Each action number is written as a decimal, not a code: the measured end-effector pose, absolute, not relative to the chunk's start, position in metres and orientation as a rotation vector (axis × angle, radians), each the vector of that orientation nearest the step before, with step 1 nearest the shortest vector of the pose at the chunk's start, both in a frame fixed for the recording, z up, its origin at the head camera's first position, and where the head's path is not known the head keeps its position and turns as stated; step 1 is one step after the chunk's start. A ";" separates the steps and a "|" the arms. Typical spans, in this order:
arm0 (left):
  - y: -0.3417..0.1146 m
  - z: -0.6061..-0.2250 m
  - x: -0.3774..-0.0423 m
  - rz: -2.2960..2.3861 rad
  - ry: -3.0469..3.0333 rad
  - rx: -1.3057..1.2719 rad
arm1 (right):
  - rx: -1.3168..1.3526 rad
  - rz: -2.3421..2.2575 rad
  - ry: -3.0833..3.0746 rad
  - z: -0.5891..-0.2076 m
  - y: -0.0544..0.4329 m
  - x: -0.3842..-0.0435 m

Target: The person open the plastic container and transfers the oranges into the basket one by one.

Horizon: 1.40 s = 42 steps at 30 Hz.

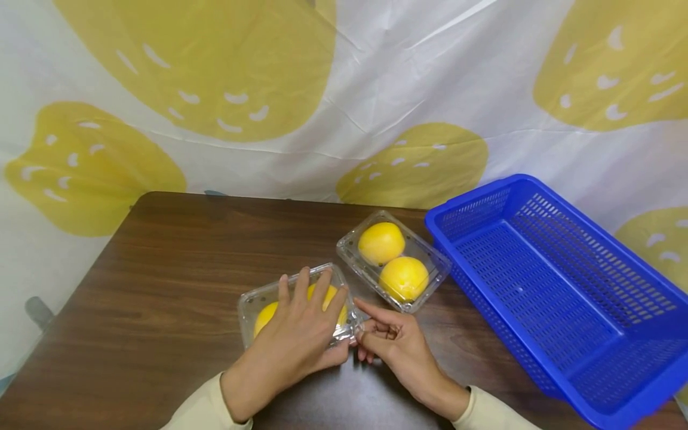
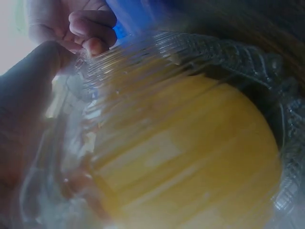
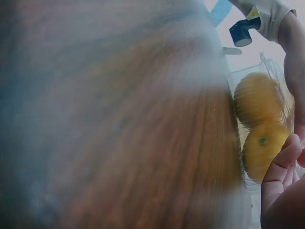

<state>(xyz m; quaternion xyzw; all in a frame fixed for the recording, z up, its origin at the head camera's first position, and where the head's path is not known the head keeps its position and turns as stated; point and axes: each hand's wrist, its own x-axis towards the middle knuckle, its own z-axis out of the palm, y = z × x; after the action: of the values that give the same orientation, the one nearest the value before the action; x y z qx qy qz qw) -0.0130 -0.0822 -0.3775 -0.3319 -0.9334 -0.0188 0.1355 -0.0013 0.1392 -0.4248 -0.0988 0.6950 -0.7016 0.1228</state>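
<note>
Pressing down now on a clear plastic clamshell (image 1: 251, 298), lower centre of the head view, with a left hand (image 1: 302, 327) spread flat above two yellow fruits (image 1: 265, 315)! Pinching its lower-right corner with the right hand (image 1: 396, 341). Up and right on the brown desk (image 1: 156, 286), spotting a second fruit clamshell (image 1: 371, 278) right beside the blue plastic basket (image 1: 529, 280).

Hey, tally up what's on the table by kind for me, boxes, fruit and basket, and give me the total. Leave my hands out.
Boxes: 2, both clear
Fruit: 4, all yellow, two in each
Basket: 1, blue
Total: 7
</note>
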 end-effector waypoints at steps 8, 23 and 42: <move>-0.081 -0.376 -0.014 -0.081 -2.742 -0.980 | -0.276 -2.060 2.016 -0.423 0.138 0.000; -0.075 -0.381 -0.015 0.028 -2.622 -0.967 | -0.273 -2.090 1.978 -0.421 0.138 0.002; -0.095 -0.379 -0.013 -0.071 -2.780 -1.034 | -0.162 -2.106 1.935 -0.422 0.134 0.005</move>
<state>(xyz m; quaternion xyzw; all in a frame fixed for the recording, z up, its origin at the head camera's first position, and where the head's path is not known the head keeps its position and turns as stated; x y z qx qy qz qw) -0.0130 -0.0947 -0.3791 -0.3471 -0.9335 -0.0238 0.0871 0.0051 0.1335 -0.4220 -0.0560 0.6689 -0.7282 0.1382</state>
